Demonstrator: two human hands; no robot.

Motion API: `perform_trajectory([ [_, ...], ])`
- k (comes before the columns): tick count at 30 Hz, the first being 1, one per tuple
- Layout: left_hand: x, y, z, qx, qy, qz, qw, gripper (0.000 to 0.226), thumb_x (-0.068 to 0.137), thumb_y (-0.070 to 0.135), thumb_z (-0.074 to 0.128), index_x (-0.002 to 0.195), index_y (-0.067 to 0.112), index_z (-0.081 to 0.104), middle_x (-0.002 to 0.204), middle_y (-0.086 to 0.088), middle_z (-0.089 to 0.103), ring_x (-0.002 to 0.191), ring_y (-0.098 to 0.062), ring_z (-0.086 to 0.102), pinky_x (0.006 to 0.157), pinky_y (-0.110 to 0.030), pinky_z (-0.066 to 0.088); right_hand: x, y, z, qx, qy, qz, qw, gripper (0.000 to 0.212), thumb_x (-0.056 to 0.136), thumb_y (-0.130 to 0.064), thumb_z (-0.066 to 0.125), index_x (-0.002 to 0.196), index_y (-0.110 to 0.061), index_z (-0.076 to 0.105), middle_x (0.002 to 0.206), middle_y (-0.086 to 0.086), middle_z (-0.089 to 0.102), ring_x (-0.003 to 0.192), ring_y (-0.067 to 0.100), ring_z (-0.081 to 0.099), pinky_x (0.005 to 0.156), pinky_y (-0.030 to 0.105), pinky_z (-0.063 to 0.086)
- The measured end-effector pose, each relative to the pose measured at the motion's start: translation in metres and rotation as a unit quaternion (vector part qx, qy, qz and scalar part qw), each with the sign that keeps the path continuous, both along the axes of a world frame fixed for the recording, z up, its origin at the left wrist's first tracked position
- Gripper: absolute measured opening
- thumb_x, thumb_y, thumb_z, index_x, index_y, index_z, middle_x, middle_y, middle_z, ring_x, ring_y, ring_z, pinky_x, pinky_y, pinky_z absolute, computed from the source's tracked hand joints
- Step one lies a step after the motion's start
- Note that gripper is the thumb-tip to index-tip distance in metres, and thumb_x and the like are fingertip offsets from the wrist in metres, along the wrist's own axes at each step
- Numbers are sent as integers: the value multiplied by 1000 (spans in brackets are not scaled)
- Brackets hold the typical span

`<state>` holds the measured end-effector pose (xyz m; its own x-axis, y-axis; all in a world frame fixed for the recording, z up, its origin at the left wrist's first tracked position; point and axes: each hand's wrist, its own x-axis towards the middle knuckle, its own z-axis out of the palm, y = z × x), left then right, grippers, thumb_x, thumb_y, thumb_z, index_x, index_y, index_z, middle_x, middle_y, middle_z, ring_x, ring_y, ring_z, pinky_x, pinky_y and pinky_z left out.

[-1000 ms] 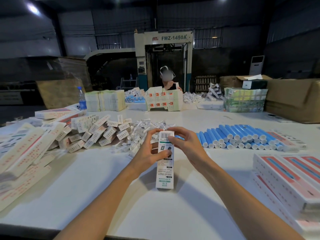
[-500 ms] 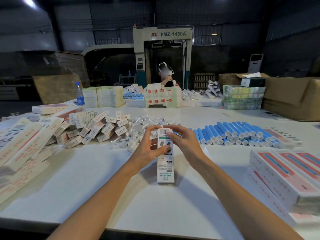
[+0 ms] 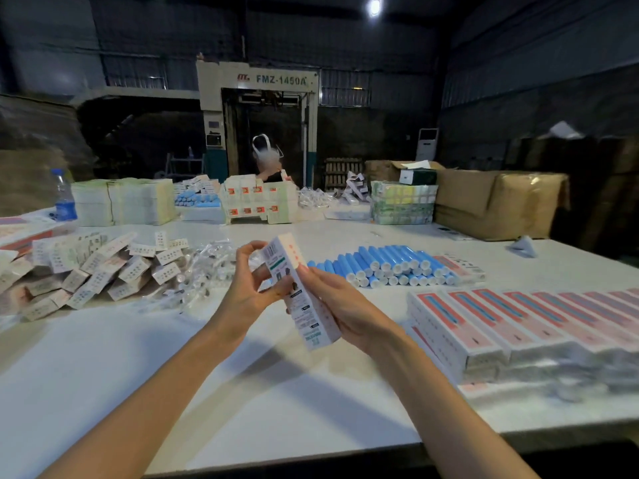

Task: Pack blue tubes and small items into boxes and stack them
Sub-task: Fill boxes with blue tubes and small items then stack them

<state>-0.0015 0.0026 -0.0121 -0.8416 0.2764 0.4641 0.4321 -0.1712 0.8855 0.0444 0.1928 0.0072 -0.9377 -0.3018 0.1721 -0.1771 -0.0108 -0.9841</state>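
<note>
white box (image 3: 300,292) sits tilted above the counter (image 3: 173,375), left hand (image 3: 249,292) pinching its upper end, right hand (image 3: 340,311) cupped under its side, likely steadying the closed pack for stacking on the boxes (image 3: 501,326) beside the blue tubes (image 3: 383,266).

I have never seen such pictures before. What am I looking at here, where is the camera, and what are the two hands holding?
The camera sits on a person's head, looking forward and down, so the bare arms are that person's own. The left hand and right hand together hold one long white carton, tilted above the white table. On the table lie blue tubes, a heap of small boxes, clear plastic packets and stacked packed cartons. Another worker sits opposite.
</note>
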Motion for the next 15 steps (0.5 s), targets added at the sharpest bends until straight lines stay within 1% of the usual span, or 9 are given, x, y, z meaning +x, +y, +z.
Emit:
perform_trajectory([
  [3,7,24,-2,-39,27,44,998,65,82,37,87,133,36,47,123,7,70,114,-7,69,87,-21,58,22,21,3,64,55,-95,992,39,101,-55,58,125,-27,70,100,-3,77,86,11,71,75,25,58],
  [4,9,31,-3,-52,26,47,997,61,83,32,85,131,35,47,124,4,69,111,-7,70,86,-20,57,28,28,5,101,78,-128,984,37,102,-54,58,125,-28,71,100,-4,76,83,5,70,72,22,57],
  [6,11,46,-5,-74,11,18,997,57,89,12,79,131,30,45,120,-11,71,100,-16,73,86,-24,59,40,45,12,164,118,-189,961,39,101,-56,57,126,-30,71,97,-9,73,81,-3,66,70,15,50],
  [7,13,53,-7,-93,8,-3,996,54,92,4,76,131,26,45,116,-19,72,97,-24,73,90,-29,60,45,55,19,194,138,-216,947,41,101,-58,57,127,-30,70,97,-11,70,81,-4,64,69,13,47],
  [8,13,59,-9,-124,13,-17,992,49,94,2,74,130,23,48,110,-22,73,95,-29,73,95,-37,60,49,68,27,224,157,-240,931,44,99,-60,57,129,-30,68,97,-11,69,81,-2,62,68,15,44],
  [9,13,65,-12,-166,25,-24,986,42,96,4,73,128,21,53,105,-17,76,95,-29,74,99,-43,58,54,83,36,252,172,-263,915,45,98,-63,57,128,-31,67,98,-10,68,81,0,61,69,19,43],
  [11,11,77,-17,-247,54,-26,967,29,99,14,74,122,28,64,103,-5,79,93,-20,77,98,-42,59,61,119,53,301,186,-318,880,45,93,-70,59,122,-35,64,96,-13,67,81,2,62,66,22,45],
  [13,10,88,-20,-300,79,-21,950,27,99,21,74,118,39,66,103,5,79,91,-12,75,90,-34,60,68,160,68,354,183,-377,836,49,87,-77,59,118,-39,62,95,-17,65,81,-1,62,64,23,49],
  [15,10,99,-23,-326,98,-18,940,24,99,26,75,113,43,68,102,16,76,91,-6,73,82,-25,60,72,204,75,408,163,-429,789,51,86,-79,57,118,-40,60,95,-21,60,81,0,61,63,25,52],
])
